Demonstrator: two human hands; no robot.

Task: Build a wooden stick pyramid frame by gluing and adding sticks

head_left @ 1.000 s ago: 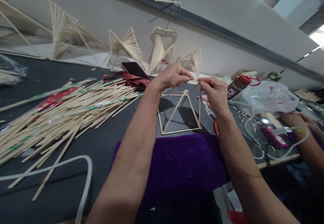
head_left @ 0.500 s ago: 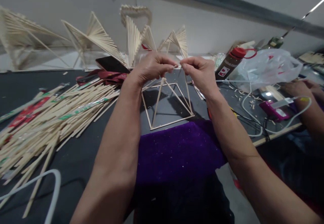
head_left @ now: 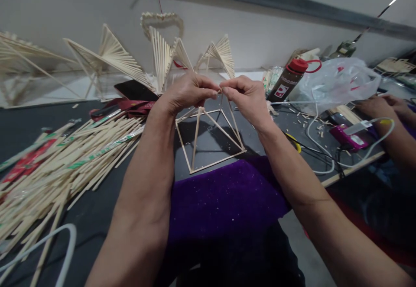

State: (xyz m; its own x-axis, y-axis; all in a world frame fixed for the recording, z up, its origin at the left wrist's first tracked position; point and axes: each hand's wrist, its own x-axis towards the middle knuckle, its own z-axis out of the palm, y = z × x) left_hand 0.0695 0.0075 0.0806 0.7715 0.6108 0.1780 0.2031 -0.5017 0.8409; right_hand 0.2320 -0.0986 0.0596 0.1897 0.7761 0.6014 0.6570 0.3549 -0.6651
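My left hand [head_left: 193,90] and my right hand [head_left: 245,98] meet with pinched fingertips above a wooden stick frame [head_left: 217,164]. What lies between the fingertips is too small to make out. The frame stands on the dark table [head_left: 97,209], with a four-sided base and slanting sticks that rise to peaks. One peak shows just below my left fingers, and another lies close under my right fingertips. Part of the frame's left side is hidden by my left hand and forearm.
Loose sticks [head_left: 81,157] lie on the left. Twisted stick models [head_left: 120,57] line the wall. A bottle [head_left: 286,81], plastic bag [head_left: 344,81], purple device [head_left: 349,137] and cables are on the right, near another person's hands [head_left: 378,107]. Purple cloth [head_left: 224,196] hangs in front.
My fingertips have come together; a gap stood between my hands before. The whole view has shifted slightly, with the table's objects now further left.
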